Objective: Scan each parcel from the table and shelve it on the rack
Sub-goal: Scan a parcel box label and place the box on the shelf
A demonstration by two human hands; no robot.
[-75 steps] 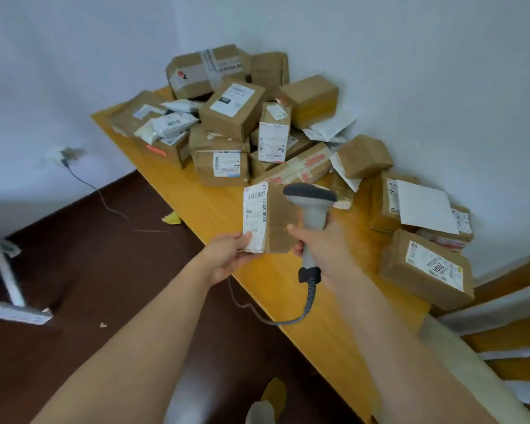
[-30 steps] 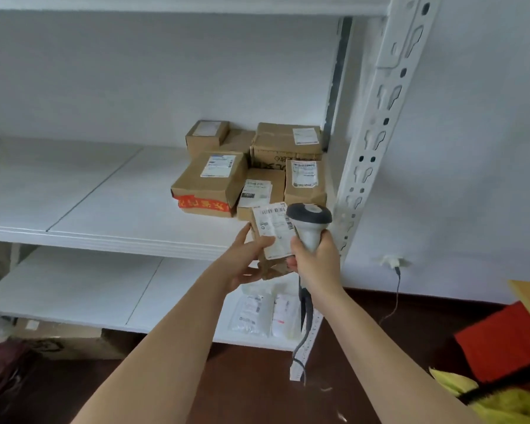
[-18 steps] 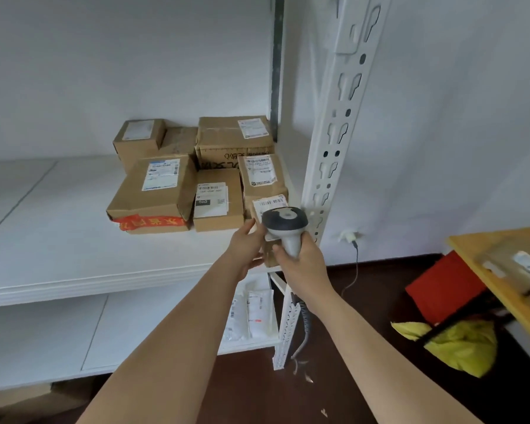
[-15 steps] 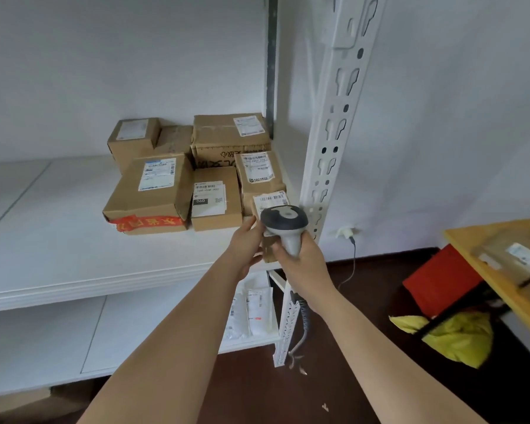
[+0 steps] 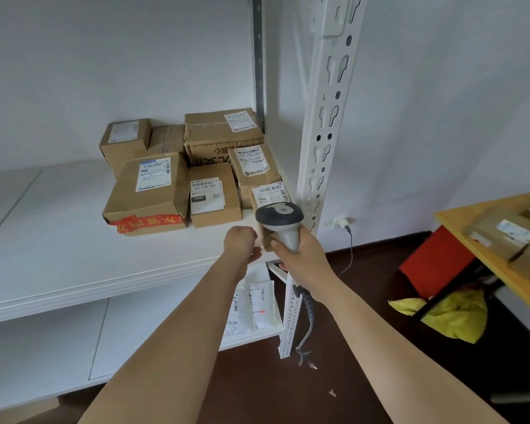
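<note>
Parcel: on rack shelf, frame centre, w/ other boxes. Left hand: curled, empty, beside it. Right hand: grips scanner.

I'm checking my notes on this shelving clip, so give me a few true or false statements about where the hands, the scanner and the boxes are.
1. The right hand holds the scanner. True.
2. The small box with the barcode label sits on the shelf, right next to the upright post. True.
3. The left hand is carrying a large box. False: it is by the small box's near corner; whether it has a grip on it is unclear.
4. The box with red tape lies on the floor. False: it is on the shelf.
5. The lower shelf holds only cardboard boxes. False: white mail bags lie there.
</note>
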